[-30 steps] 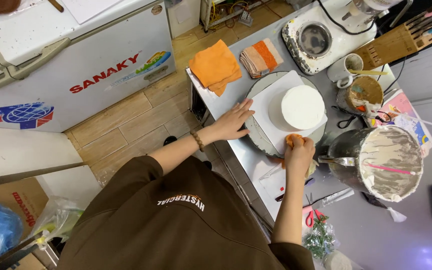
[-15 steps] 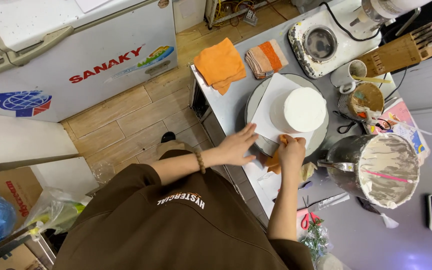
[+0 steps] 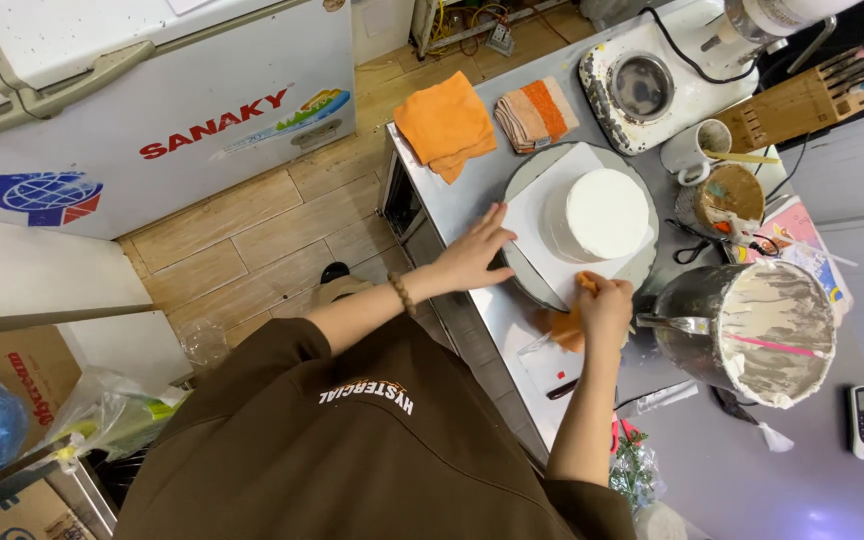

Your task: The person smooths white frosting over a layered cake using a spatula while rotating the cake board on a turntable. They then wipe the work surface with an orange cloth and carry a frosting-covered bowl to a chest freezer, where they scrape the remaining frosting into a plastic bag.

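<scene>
A round white frosted cake [image 3: 607, 213] stands on a white square board [image 3: 542, 215], which lies on a grey turntable [image 3: 524, 285]. My left hand [image 3: 472, 255] rests flat with fingers spread on the turntable's left edge, touching the board. My right hand [image 3: 607, 305] is closed on an orange cloth [image 3: 564, 328] at the turntable's near rim, just below the cake. A large metal bowl [image 3: 747, 330] smeared with white cream sits right beside my right hand.
Two folded orange cloths [image 3: 447, 125] [image 3: 537, 110] lie at the counter's far end. A white appliance base [image 3: 642, 85], a cup [image 3: 697, 150], a wooden knife block [image 3: 797, 105] and a remote [image 3: 860, 420] surround the work spot. A white chest freezer [image 3: 152, 110] stands across the wooden floor.
My left hand has slid from the board's middle to the turntable's left edge. My right hand with the cloth stays at the near rim. The view has shifted slightly.
</scene>
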